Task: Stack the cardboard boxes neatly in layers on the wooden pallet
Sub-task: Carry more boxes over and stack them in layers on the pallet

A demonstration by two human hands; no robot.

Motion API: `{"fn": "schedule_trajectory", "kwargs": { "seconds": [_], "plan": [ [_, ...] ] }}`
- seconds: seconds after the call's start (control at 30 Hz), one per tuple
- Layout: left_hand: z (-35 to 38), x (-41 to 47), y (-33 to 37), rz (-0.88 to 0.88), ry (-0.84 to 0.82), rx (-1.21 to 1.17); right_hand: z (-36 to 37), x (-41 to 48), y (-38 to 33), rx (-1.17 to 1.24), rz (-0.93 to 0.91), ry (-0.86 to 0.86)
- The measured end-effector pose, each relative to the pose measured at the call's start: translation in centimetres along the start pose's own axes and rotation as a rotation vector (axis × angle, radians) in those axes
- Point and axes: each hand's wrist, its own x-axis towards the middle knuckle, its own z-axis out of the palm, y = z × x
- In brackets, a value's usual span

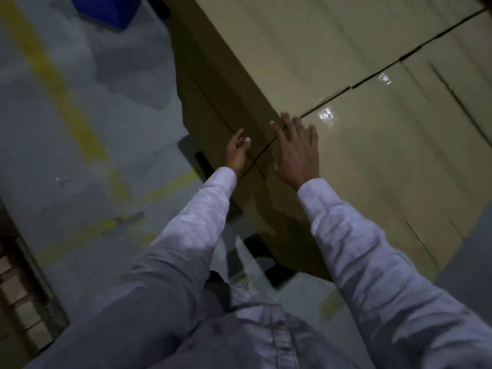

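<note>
Boxes: a big stack of brown cardboard boxes [359,169] fills the view from 12 o'clock round to 4 o'clock.
Which way they point: the stack's long top edge runs from 11 o'clock down to 5 o'clock. The tops lie flat and face up.
Gaps between boxes: a thin dark seam [372,75] crosses the tops from 8 o'clock up to 2 o'clock. The boxes sit tight side by side.
Tape: shiny clear tape [326,115] glints on the near box top, just at 1 o'clock from the right hand.
Writing: the view is too dim and blurry to read any.
Under the stack: dark gaps [259,247] show at the bottom edge. I cannot tell what the stack stands on.
Left hand: the left hand [237,153] is open. Its palm is against the side of the stack, near the top edge, fingers pointing to 12 o'clock.
Right hand: the right hand [298,153] is open too. It lies flat on the top of the near box, fingers spread, right at the corner by the seam.
Sleeves: both arms wear pale long sleeves [202,222].
Floor: the grey floor [80,161] has worn yellow lines [53,75].
Other things: a blue thing [106,9] sits at 11 o'clock, and wooden slats [16,275] at 8 o'clock.
</note>
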Motion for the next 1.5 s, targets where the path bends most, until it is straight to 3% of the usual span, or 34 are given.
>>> {"fn": "schedule_trajectory", "kwargs": {
  "seconds": [0.13, 0.27, 0.53, 0.77, 1.07, 1.5],
  "plan": [
    [-1.3, 2.3, 6.2, 0.142, 0.031, 0.082, -0.2, -0.1, -0.3, 0.086, 0.11, 0.026],
    [-2.9, 5.7, 12.4, 0.237, 0.009, 0.136, 0.9, 0.1, -1.4, 0.184, 0.357, 0.055],
    [-8.4, 22.4, 20.2, 0.251, 0.005, 0.303, 4.1, 3.9, -6.3, 0.173, 0.894, 0.185],
    [-13.4, 27.4, 24.1, 0.29, -0.093, 0.346, 4.9, 7.7, -10.4, 0.142, 1.3, 0.226],
    [-15.5, 29.4, 26.3, 0.255, -0.229, 0.232, 4.5, 7.8, -11.6, 0.199, 1.423, 0.156],
    [-15.5, 30.3, 26.1, 0.216, -0.208, 0.255, 4.0, 9.5, -12.4, 0.298, 1.524, 0.175]
  ]
}}
